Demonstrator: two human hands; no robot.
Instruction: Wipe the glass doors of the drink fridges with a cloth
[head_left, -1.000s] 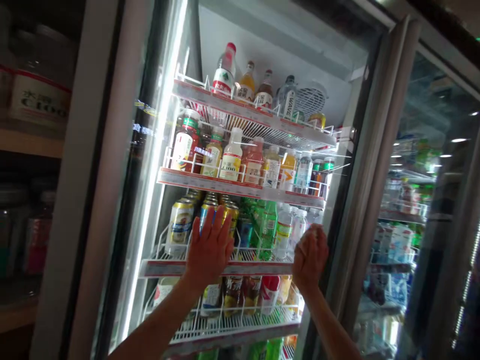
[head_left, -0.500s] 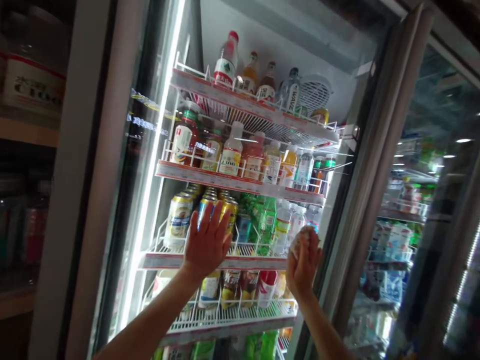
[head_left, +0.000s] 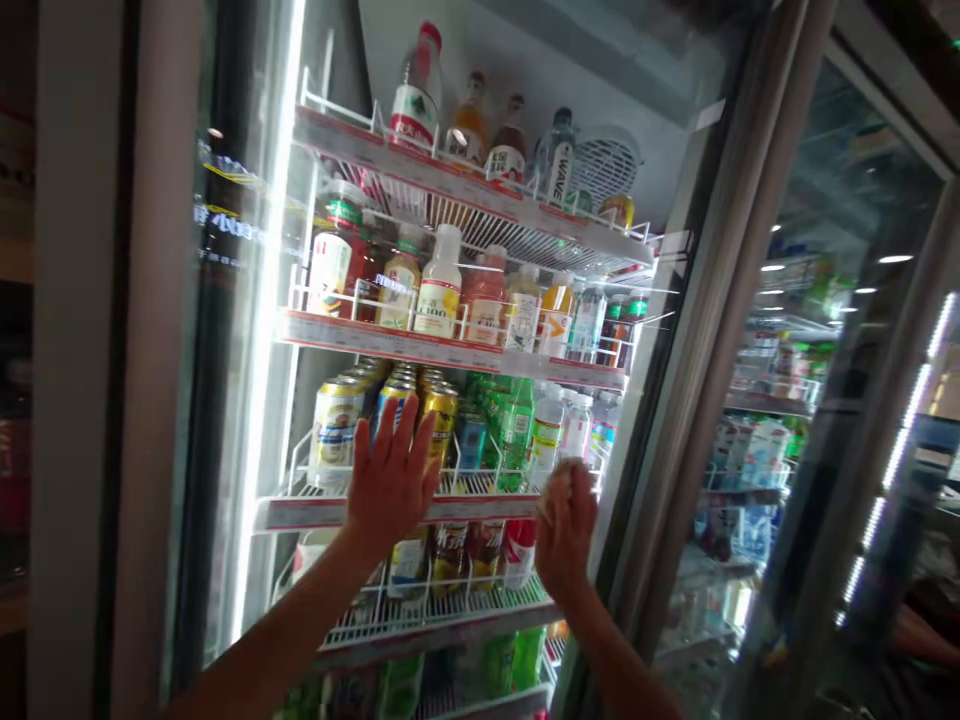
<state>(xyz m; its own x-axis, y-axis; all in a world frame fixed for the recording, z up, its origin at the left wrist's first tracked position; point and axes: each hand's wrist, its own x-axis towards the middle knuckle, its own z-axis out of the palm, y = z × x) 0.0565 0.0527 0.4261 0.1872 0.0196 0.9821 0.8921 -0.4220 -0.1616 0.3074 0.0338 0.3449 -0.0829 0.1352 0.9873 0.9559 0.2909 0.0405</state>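
My left hand (head_left: 390,480) lies flat and open on the glass door (head_left: 240,330) of a lit drinks fridge, fingers spread in front of the gold and blue cans (head_left: 335,425). My right hand (head_left: 568,540) is curled against the same glass near the door's right edge. It is closed round a small pale wad (head_left: 559,482), perhaps a cloth. Behind it stand green bottles (head_left: 515,430) and white-labelled bottles (head_left: 547,435).
Inside, wire shelves hold bottles at the top (head_left: 416,95), juice bottles on the second shelf (head_left: 439,295) and more drinks below. A grey door frame (head_left: 705,320) separates this from a second glass-door fridge (head_left: 787,420) on the right. Dark shelving (head_left: 15,420) stands on the left.
The view has swung a little right, so the fridge sits further left in frame. Both hands stay on the glass; my right hand has slid slightly left and down.
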